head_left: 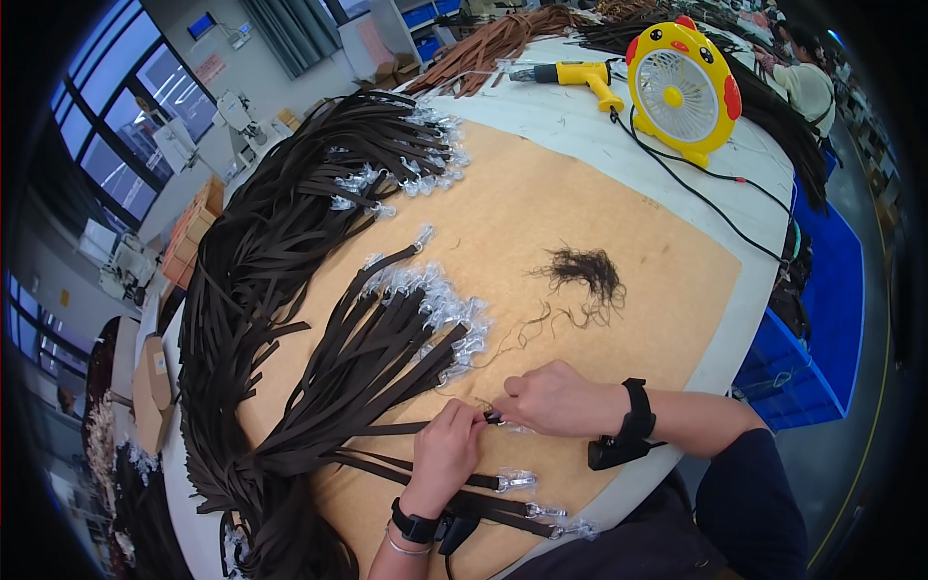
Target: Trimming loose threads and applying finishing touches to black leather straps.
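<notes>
On the left of the worktop (pixel 551 121), a long heap of dark brown straps (pixel 237 280) lies with many ends in clear plastic wraps (pixel 425 182); its lower part runs out of view. Next to it, on a tan mat (pixel 551 198), a smaller bundle of straps (pixel 362 343) fans out, its ends in bunched clear wraps (pixel 435 290), their contents lost in the glare. The left hand (pixel 447 449) pinches one strap's end (pixel 493 418) in a narrow grip, thumb against fingers. Just below, three more strap ends reach toward the right, metal clasps (pixel 514 479) showing through their plastic. The right hand (pixel 559 401) is curled narrow, its fingertips at that same strap end, which the fingers partly cover. Beyond the hands lie a yellow heat gun (pixel 575 75) and a loose tangle of dark thread (pixel 588 273), then a chick-shaped yellow fan (pixel 680 92). At far right, a blue crate (pixel 839 290) stands below the worktop, partly hidden by its edge; the dark material (pixel 793 302) in it is probably more straps.
</notes>
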